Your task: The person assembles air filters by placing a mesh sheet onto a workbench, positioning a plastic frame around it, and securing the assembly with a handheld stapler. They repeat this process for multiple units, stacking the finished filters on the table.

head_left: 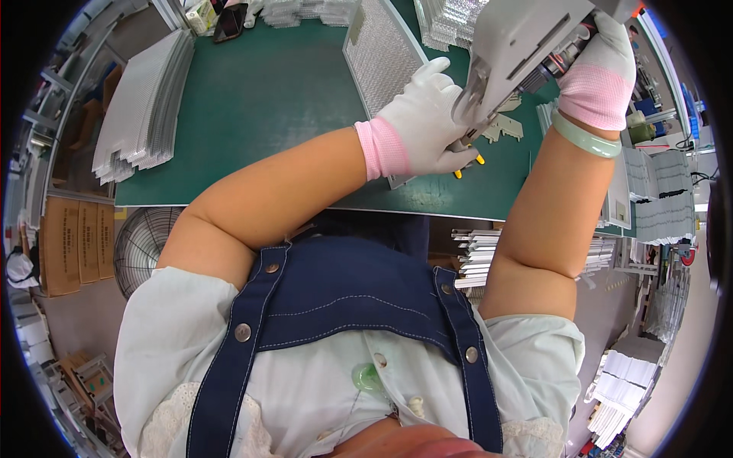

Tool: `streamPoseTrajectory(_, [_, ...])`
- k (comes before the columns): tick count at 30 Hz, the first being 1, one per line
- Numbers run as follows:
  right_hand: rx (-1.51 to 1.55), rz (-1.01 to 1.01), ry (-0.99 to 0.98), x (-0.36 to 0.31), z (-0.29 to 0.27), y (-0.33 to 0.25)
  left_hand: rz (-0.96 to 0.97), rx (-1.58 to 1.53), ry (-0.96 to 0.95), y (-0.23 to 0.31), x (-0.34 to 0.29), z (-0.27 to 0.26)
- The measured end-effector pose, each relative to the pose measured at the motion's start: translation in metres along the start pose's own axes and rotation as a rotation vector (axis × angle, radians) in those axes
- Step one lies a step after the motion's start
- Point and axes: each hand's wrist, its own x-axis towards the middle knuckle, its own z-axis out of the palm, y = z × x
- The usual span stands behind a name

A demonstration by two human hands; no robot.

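My left hand (427,118), in a white glove with a pink cuff, is closed at the edge of a silver framed mesh panel (378,57) standing tilted on the table. One finger points away, and the thumb lies by the lower tip of a large grey machine (527,49). The machine hides some of the fingers. On the machine's right side, my right hand (607,69), gloved alike, is wrapped round a part beside black fittings (553,65); its fingertips are hidden. Yellow-tipped handles (469,164) show below the left thumb.
A stack of silver panels (149,103) lies at the left of the green table (259,99). More mesh panels (450,19) are piled at the back. A phone (230,21) lies at the far left. Flat metal pieces (504,128) sit behind the machine's tip. A fan (145,244) stands below the table.
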Motion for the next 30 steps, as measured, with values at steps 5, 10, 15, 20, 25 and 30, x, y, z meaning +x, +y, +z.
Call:
streamPoseTrajectory(5, [-0.026, -0.207, 0.002, -0.031, 0.016, -0.009, -0.039, -0.028, -0.095, 0.003, -0.002, 0.004])
streamPoseTrajectory(10, [-0.047, -0.079, 0.449, -0.037, 0.047, -0.034, -0.093, -0.238, -0.212, 0.003, 0.008, -0.017])
streamPoseTrajectory(15, [-0.170, -0.166, 0.320, -0.015, -0.011, -0.023, -0.135, -0.160, -0.361, 0.013, 0.008, -0.045])
streamPoseTrajectory(20, [-0.273, -0.169, 0.381, -0.019, 0.005, -0.055, 0.021, 0.022, -0.905, 0.032, -0.006, -0.056])
streamPoseTrajectory(25, [-0.465, -0.241, 0.353, -0.025, 0.005, -0.057, -0.370, 0.007, -0.631, -0.041, -0.076, 0.004])
streamPoseTrajectory(30, [-0.528, -0.276, 0.387, -0.031, -0.008, -0.065, -1.107, 0.363, -1.106, -0.165, -0.126, -0.038])
